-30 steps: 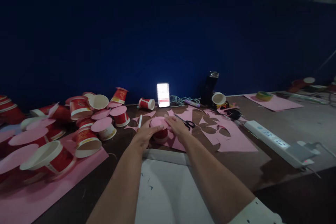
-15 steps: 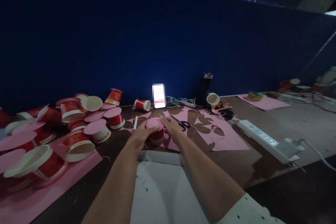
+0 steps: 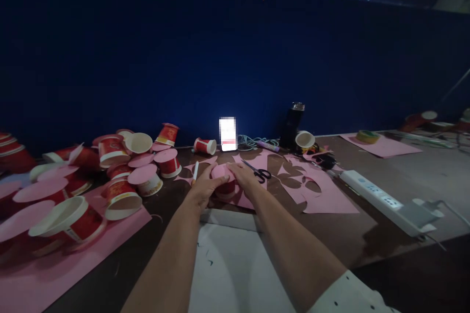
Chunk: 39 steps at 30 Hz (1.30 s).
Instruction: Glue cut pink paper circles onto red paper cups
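A red paper cup (image 3: pixel 226 190) stands between my hands with a pink paper disc (image 3: pixel 221 172) on its top. From the left, my left hand (image 3: pixel 204 187) is closed round the cup, its thumb lying across the disc. My right hand (image 3: pixel 243 176) grips the other side, fingers pressed on the disc's edge. Black-handled scissors (image 3: pixel 261 174) lie just right of my right hand. A white pen-like stick (image 3: pixel 196 171) sits beside my left hand. Pink paper with round cut-outs (image 3: pixel 325 195) spreads to the right.
Several red and white paper cups (image 3: pixel 110 151), many with pink discs, crowd the left side. A lit phone (image 3: pixel 228 134) leans against the blue partition (image 3: pixel 183 58). Farther right are a dark bottle (image 3: pixel 293 124), a tape roll (image 3: pixel 367 136) and a power strip (image 3: pixel 380 200). A white box (image 3: pixel 235 264) is below my arms.
The whole view has shifted, so everything appears slightly farther right. Both hands stay on the cup and disc; the disc's edges now look bent down under my fingers.
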### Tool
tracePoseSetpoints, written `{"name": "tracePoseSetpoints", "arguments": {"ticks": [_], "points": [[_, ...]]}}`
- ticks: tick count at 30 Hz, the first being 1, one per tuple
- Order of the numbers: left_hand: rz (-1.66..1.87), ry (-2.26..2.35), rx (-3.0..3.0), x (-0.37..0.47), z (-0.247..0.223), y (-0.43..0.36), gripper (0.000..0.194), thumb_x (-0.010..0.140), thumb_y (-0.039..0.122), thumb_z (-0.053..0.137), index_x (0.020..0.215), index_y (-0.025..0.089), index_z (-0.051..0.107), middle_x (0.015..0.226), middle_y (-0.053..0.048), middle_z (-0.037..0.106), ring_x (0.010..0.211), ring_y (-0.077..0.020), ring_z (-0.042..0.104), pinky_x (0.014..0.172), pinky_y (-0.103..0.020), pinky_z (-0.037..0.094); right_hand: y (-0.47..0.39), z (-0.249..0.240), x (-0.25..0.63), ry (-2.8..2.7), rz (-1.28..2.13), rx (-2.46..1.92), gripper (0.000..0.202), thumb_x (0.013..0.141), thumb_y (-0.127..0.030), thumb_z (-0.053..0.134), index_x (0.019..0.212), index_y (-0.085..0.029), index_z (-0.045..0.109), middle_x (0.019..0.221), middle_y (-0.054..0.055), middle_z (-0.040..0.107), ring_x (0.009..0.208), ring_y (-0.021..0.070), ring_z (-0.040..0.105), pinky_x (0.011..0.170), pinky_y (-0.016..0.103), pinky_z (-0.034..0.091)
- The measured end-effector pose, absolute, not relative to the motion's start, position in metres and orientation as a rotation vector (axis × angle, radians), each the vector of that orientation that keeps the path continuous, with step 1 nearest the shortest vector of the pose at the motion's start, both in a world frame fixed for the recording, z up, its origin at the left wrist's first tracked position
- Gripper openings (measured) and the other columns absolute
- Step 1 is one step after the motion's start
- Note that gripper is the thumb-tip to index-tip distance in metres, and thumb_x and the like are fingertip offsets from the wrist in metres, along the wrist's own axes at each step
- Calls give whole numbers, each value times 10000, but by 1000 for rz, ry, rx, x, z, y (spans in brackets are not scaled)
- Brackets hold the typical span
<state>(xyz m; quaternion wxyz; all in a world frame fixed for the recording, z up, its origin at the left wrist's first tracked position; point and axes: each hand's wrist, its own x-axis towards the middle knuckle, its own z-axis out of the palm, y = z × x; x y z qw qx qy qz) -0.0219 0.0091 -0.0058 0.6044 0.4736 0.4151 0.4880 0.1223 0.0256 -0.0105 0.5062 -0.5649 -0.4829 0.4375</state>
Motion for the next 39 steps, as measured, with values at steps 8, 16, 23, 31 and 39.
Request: {"name": "tracePoseSetpoints", "arguments": {"ticks": [8, 16, 23, 31, 39], "points": [[1131, 1092, 1538, -25, 5, 7, 733, 660, 374, 759, 1334, 238, 502, 1464, -87, 408, 1331, -267, 381, 1093, -373, 303, 16, -8, 122, -1179, 962, -1247, 408, 758, -575, 513, 733, -176, 600, 691, -9, 581, 663, 139, 503, 607, 243, 392], [1187, 1070, 1521, -25, -5, 15, 613, 633, 376, 770, 1205, 216, 620, 1365, -97, 521, 1275, -274, 450, 1052, -359, 348, 11, -4, 117, -1213, 926, -1317, 406, 762, -554, 512, 736, -168, 637, 723, 8, 626, 718, 156, 533, 655, 254, 402], [1152, 1135, 1683, -26, -6, 17, 578, 682, 413, 727, 1208, 201, 620, 1314, -109, 556, 1232, -272, 485, 1055, -382, 343, 14, -6, 120, -1212, 901, -1400, 374, 771, -498, 496, 821, -164, 658, 849, 51, 670, 793, 185, 564, 755, 298, 416], [1162, 1111, 1676, -26, -8, 18, 566, 671, 413, 737, 1192, 217, 633, 1288, -99, 577, 1210, -268, 502, 1037, -370, 362, 16, -7, 121, -1244, 917, -1369, 309, 777, -434, 493, 807, -172, 654, 891, 66, 676, 845, 192, 572, 790, 298, 416], [1171, 1082, 1603, -26, -4, 15, 544, 628, 324, 772, 1148, 217, 658, 1256, -94, 601, 1205, -270, 508, 1038, -361, 355, 16, -8, 122, -1242, 931, -1361, 297, 773, -436, 498, 806, -179, 642, 898, 67, 678, 843, 193, 573, 768, 290, 418]]}}
